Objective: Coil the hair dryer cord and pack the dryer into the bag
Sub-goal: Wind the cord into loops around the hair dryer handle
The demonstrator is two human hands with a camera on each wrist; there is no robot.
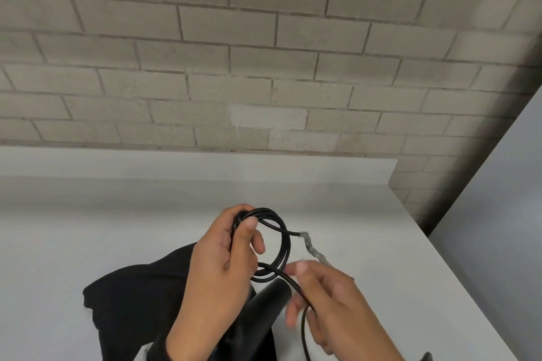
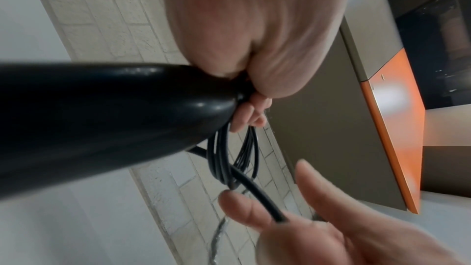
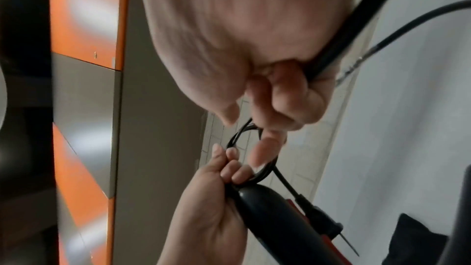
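Note:
My left hand (image 1: 249, 231) grips several loops of the black cord coil (image 1: 283, 243) above the white table, thumb pressed over the strands. The left wrist view shows the same fingers (image 2: 251, 114) bunching the coil (image 2: 221, 158) against the end of the black hair dryer (image 2: 102, 118). The dryer (image 1: 264, 308) hangs under the hands, over the black bag (image 1: 132, 302) lying on the table. My right hand (image 1: 305, 293) holds the loose cord strand (image 1: 290, 281) just below the coil, fingers (image 3: 293, 96) curled round it. A grey taped stretch of cord (image 1: 313, 249) trails behind.
The white table (image 1: 88, 214) meets a grey brick wall (image 1: 264, 67) at the back, and its right edge runs diagonally toward me. A grey panel (image 1: 498, 214) stands to the right. Orange and grey cabinets (image 3: 84, 17) show in the wrist views.

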